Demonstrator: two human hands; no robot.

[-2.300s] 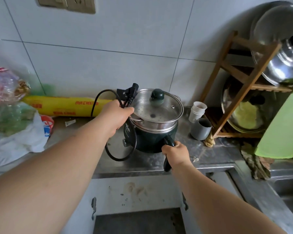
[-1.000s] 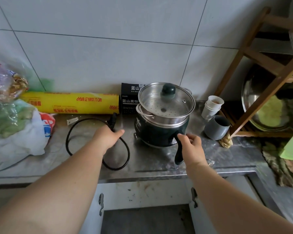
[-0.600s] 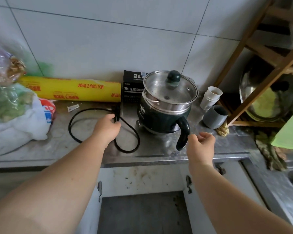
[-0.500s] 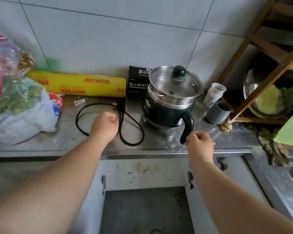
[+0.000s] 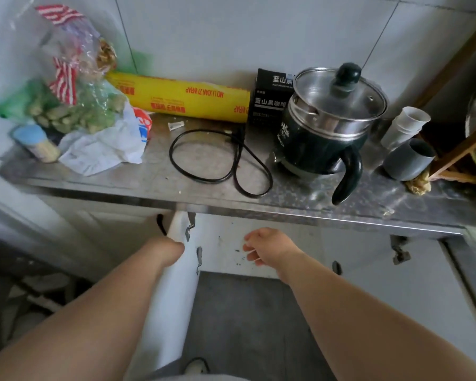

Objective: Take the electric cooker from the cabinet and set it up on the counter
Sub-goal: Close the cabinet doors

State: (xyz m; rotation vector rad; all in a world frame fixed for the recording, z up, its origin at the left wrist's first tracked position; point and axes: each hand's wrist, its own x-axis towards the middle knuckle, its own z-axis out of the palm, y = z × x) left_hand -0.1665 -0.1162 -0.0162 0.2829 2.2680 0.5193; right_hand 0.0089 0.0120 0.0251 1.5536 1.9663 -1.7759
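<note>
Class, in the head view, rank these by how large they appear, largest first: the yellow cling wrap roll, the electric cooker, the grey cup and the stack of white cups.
1. Yellow cling wrap roll and electric cooker: too alike to separate.
2. Grey cup.
3. Stack of white cups, only slightly smaller than the grey one.

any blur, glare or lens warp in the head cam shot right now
Head view: motion blur smears the lower left, around the cabinet door and floor; the electric cooker and power cord stay fairly sharp. Wide-angle warp bows the counter edge. Soft highlights sit on the cooker's glass lid; light is dim and flat, without hard shadows.
</note>
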